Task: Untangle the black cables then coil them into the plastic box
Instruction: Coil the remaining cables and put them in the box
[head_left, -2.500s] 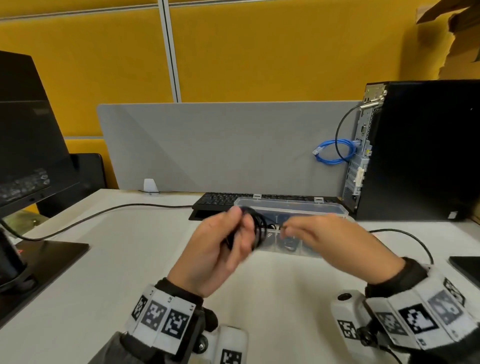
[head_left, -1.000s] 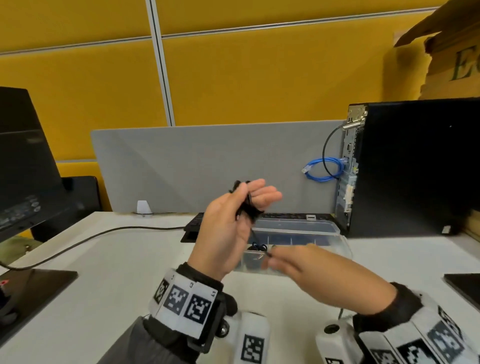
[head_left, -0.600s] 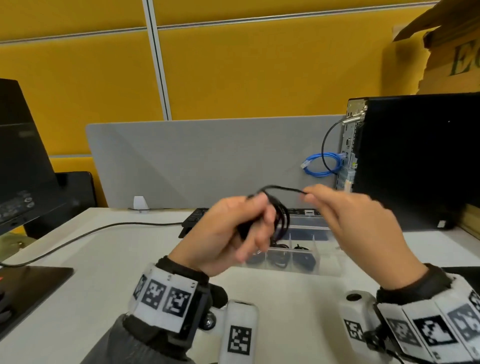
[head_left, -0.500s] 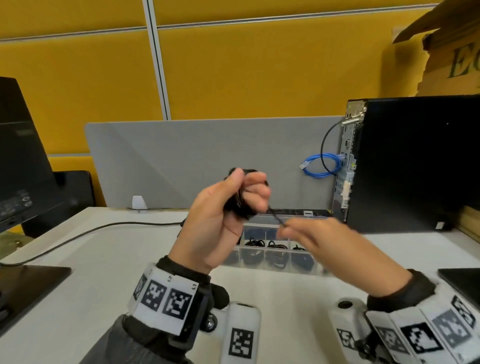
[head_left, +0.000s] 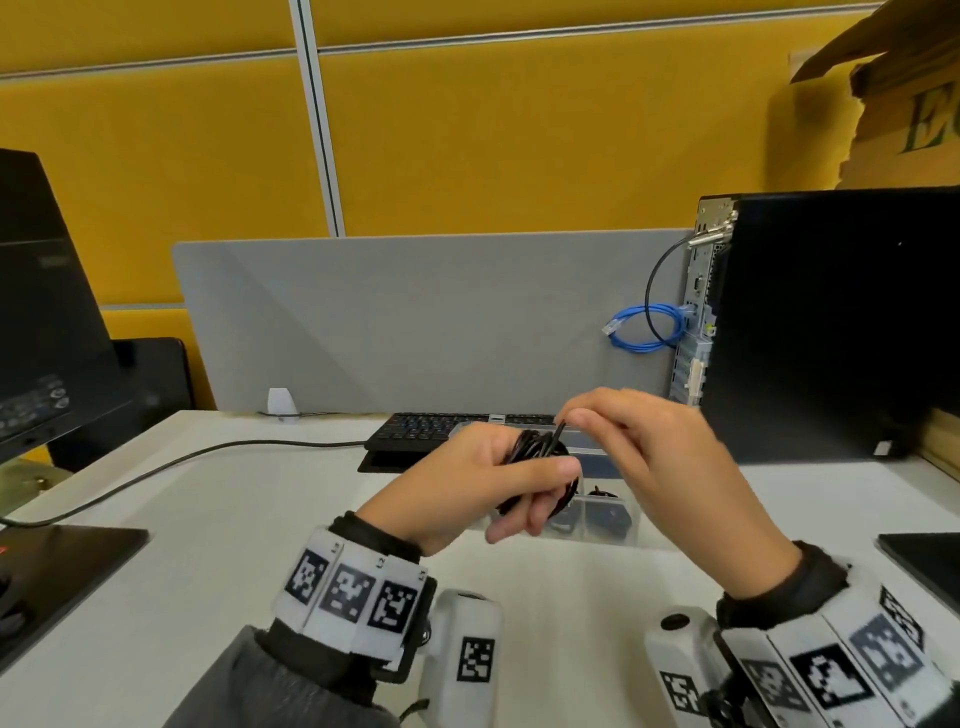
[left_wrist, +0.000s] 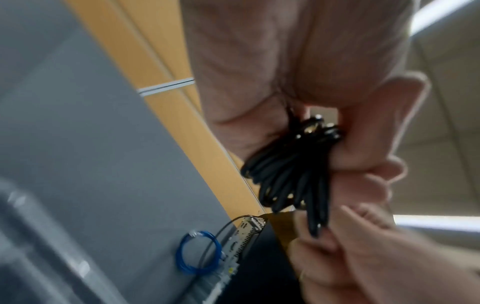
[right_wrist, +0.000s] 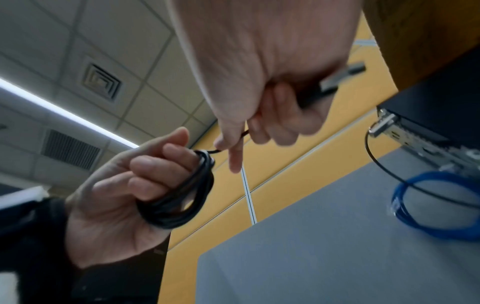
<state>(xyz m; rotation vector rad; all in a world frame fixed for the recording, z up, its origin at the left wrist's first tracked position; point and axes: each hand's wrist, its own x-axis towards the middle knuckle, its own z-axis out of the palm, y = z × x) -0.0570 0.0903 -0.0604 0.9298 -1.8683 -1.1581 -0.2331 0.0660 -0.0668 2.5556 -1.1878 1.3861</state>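
Cable (head_left: 540, 449) now sits wound in tight loops around the left hand (head_left: 467, 483) fingers above the plastic box (head_left: 608, 525), its short tail pinched by the right hand (head_left: 654, 457) after another wrap, so coiling looks nearly finished.

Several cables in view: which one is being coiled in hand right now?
The black cable wound around the left hand, its free end pinched by the right hand. The blue cable hangs at the computer tower; other coils sit in the plastic box.
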